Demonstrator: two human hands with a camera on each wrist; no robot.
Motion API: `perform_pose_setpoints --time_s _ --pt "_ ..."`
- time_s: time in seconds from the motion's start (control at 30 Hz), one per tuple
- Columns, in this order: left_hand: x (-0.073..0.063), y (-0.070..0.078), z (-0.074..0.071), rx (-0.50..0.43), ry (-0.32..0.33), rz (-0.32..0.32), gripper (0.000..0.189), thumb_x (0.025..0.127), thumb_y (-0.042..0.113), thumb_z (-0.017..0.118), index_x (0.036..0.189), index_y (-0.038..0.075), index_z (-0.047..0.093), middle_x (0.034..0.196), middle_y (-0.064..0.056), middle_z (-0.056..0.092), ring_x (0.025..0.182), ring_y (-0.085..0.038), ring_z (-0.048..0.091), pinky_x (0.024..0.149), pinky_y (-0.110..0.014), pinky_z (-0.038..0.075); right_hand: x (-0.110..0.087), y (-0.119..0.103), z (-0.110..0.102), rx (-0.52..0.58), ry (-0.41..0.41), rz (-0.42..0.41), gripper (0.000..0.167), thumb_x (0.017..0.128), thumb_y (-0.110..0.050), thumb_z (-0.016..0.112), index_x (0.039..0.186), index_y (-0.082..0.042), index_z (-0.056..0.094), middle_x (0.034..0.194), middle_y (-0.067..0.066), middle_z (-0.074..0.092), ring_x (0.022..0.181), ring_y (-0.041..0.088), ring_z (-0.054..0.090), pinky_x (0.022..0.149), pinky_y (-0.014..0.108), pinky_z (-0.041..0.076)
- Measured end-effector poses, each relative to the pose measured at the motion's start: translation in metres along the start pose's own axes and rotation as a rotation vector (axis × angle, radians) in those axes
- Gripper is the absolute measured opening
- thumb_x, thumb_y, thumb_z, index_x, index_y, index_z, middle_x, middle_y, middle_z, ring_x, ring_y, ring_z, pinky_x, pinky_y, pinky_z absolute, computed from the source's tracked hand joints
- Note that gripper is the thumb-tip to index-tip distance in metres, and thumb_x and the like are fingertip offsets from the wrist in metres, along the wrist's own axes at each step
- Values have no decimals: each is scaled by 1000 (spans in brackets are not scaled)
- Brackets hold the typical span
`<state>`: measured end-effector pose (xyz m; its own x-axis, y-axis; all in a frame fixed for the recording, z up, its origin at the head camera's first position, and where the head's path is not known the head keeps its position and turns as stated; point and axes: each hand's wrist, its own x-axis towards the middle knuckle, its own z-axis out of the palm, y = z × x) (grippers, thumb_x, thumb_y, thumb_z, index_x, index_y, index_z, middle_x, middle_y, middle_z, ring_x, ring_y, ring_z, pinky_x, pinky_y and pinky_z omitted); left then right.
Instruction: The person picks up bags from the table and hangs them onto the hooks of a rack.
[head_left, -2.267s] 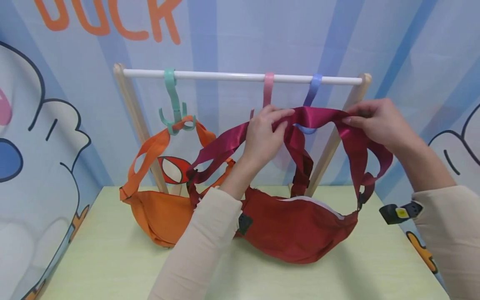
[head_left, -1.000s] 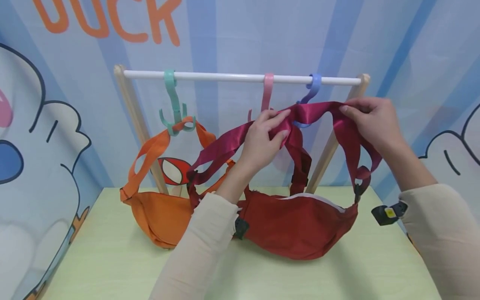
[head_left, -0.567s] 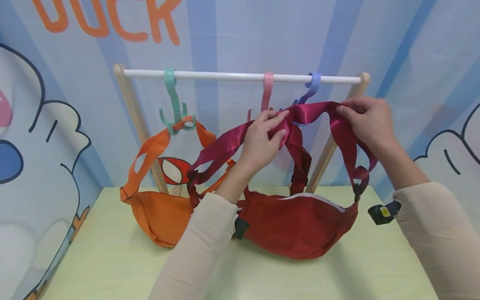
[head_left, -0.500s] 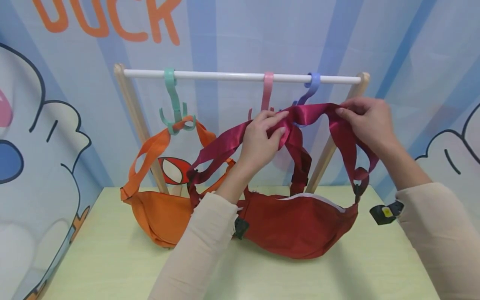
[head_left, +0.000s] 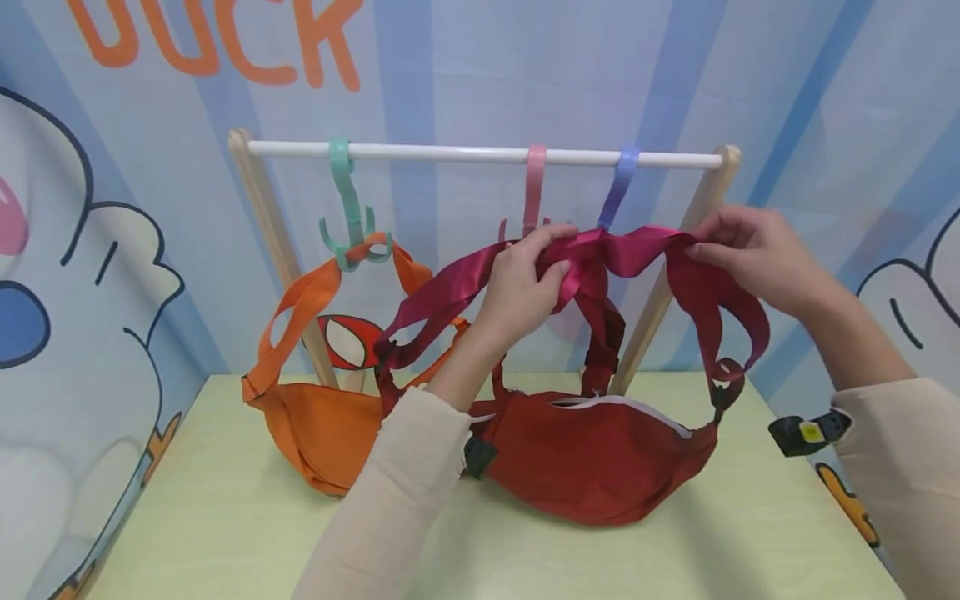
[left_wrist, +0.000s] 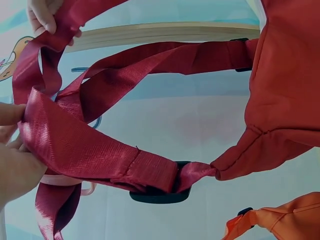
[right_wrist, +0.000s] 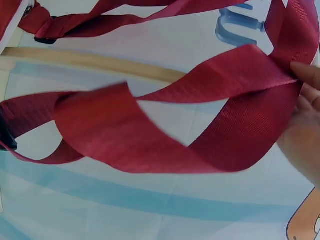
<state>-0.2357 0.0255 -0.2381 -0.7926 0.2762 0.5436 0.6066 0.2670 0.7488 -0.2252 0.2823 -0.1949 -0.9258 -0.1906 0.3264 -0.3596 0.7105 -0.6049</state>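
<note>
A dark red waist bag (head_left: 600,458) hangs tilted from its shiny crimson strap (head_left: 450,287), low over the table. My left hand (head_left: 525,279) pinches the strap near its middle, thumb below and fingers above. Farther right, my right hand (head_left: 757,254) pinches the same strap between thumb and fingertips; the right wrist view shows a loose twisted loop of strap (right_wrist: 225,127) beside that hand. Just behind the strap hang a pink hook (head_left: 534,183) and a blue hook (head_left: 621,187), their lower prongs largely hidden. In the right wrist view, blue prongs (right_wrist: 235,30) show beside the strap.
A white rail (head_left: 450,153) on wooden legs (head_left: 663,308) spans the back of the pale table (head_left: 187,517). From its green hook (head_left: 345,192) hangs an orange waist bag (head_left: 322,433), left of the red one and partly behind my left forearm. A printed curtain closes the back.
Over the last half second my right hand and the strap's right part have moved right and slightly down. The blue hook has turned and hangs straighter; the red bag sits a little lower.
</note>
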Motion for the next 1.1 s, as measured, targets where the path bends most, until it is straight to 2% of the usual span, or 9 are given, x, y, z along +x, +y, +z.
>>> perform_pose_setpoints --time_s 0.27,0.43,0.6,0.77,0.83,1.0,1.07,1.1 --pt "-5 0 -3 -26 -67 10 28 89 3 54 116 10 60 114 -5 57 97 -16 52 73 -22 48 -9 7 -1 72 -126 -34 17 89 -6 56 103 -2 47 98 12 60 79 14 63 62 29 53" --pt "-7 -1 -3 -7 -79 -7 24 89 3 55 112 10 63 110 -4 59 93 -16 53 72 -22 48 -13 12 1 99 -171 -51 27 86 -1 60 110 -2 46 104 11 57 86 13 61 65 28 53" --pt "-9 -2 -3 6 -79 3 22 89 3 56 108 9 64 106 -3 61 87 -14 55 70 -22 47 -18 15 3 92 -205 -19 33 85 -3 62 115 -3 47 107 14 57 88 12 60 67 27 52" --pt "-10 -3 -2 10 -83 0 22 89 3 56 108 10 64 104 -3 62 82 -14 56 75 -25 45 -20 16 7 100 -249 -25 42 83 -3 64 121 -5 47 110 15 55 91 14 58 68 29 52" --pt "-10 -4 -2 17 -80 -2 22 89 4 56 108 10 64 104 -2 62 83 -13 56 85 -25 40 -21 16 8 108 -265 -32 48 82 -3 66 125 -6 46 111 14 55 92 14 58 68 30 52" --pt "-10 -7 -2 8 -86 -27 22 89 3 56 109 9 63 104 -3 63 84 -15 56 80 -25 42 -21 20 11 176 -298 -44 59 79 -2 69 129 -8 39 113 13 53 95 17 60 70 33 53" --pt "-10 -7 -3 8 -90 -31 22 89 3 56 109 9 63 105 -4 63 85 -15 56 85 -24 42 -22 22 12 231 -306 -61 60 79 1 68 128 -8 35 114 13 51 95 18 61 70 34 53" --pt "-9 -8 -3 10 -91 -30 22 89 3 56 109 9 63 105 -4 63 85 -15 56 92 -24 37 -22 23 13 255 -306 -74 59 79 3 67 126 -8 33 113 13 51 94 18 61 70 34 53"
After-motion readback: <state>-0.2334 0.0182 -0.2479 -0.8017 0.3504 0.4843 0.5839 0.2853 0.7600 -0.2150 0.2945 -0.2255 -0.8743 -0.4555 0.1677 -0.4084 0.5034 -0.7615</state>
